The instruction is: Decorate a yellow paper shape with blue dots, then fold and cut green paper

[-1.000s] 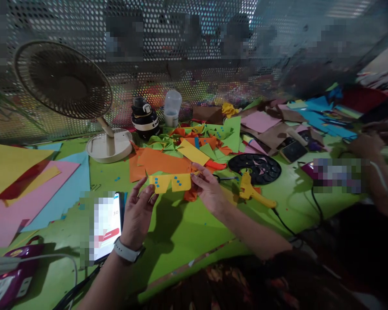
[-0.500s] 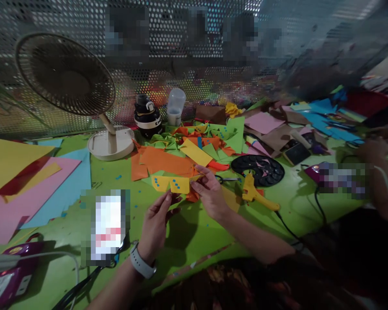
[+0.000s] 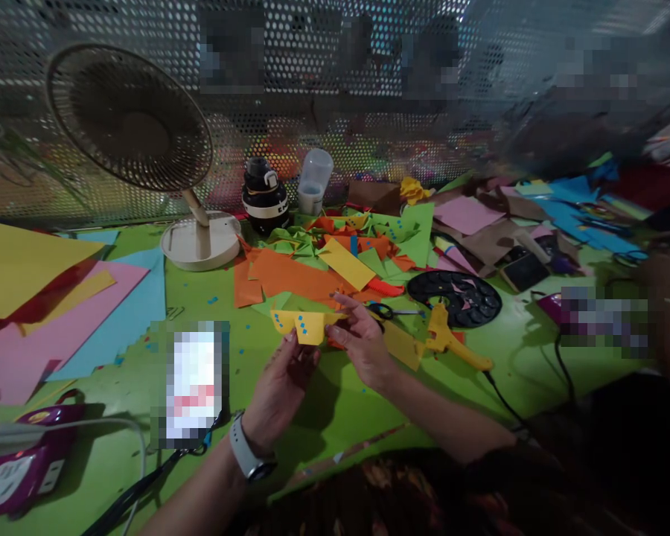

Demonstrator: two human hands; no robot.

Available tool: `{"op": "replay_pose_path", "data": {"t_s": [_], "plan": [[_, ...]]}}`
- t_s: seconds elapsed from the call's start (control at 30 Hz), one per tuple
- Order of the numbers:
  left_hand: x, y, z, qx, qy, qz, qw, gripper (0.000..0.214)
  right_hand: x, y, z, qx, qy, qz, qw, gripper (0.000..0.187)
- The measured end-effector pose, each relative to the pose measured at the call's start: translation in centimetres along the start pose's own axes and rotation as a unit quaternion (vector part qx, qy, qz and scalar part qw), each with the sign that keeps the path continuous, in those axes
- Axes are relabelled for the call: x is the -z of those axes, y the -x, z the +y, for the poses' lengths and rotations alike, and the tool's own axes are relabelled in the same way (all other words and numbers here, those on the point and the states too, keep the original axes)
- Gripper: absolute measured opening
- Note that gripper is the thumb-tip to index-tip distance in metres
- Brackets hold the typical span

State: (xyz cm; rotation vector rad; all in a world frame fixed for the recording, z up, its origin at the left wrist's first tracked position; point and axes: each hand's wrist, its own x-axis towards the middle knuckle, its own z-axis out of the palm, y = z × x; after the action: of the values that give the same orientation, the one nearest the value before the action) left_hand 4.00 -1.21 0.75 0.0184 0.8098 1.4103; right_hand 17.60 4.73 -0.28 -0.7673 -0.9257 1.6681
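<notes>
Both my hands hold a yellow paper strip [image 3: 302, 324] dotted with small blue squares, just above the green table [image 3: 340, 402]. My left hand [image 3: 282, 387], with a white watch on its wrist, pinches the strip's lower middle from below. My right hand [image 3: 360, 339] grips its right end with fingers closed. A pile of orange, green and yellow paper cut-outs [image 3: 324, 260] lies right behind the strip.
A desk fan [image 3: 139, 149] stands at back left, a dark jar [image 3: 264, 197] and a clear cup [image 3: 314, 181] beside it. A yellow glue gun [image 3: 450, 342], scissors [image 3: 388, 311] and a black disc [image 3: 462, 298] lie to the right. A phone [image 3: 193, 383] lies left. Another person's hand [image 3: 667, 279] is at far right.
My left hand slid right along the strip from its left end to its middle. The strip now looks folded and shorter, and both hands sit closer together.
</notes>
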Motion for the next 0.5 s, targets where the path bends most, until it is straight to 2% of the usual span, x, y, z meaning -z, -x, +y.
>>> {"op": "replay_pose_path", "data": {"t_s": [0.1,0.2,0.37,0.5], "plan": [[-0.1,-0.1,0.1,0.007,0.011,-0.006,1.000,0.018,0.0,0.0,0.0,-0.006,-0.001,-0.009,1.000,0.054],[0.0,-0.1,0.3,0.005,0.007,-0.008,1.000,0.020,0.1,0.0,-0.1,-0.013,0.013,-0.033,0.999,0.045],[0.2,-0.2,0.7,-0.085,-0.060,0.023,0.994,0.024,0.9,-0.1,-0.7,-0.020,0.076,-0.088,0.993,0.032],[0.4,-0.3,0.9,-0.135,-0.155,0.028,0.978,0.030,1.1,-0.2,-1.8,0.011,0.126,-0.074,0.989,0.029]]}}
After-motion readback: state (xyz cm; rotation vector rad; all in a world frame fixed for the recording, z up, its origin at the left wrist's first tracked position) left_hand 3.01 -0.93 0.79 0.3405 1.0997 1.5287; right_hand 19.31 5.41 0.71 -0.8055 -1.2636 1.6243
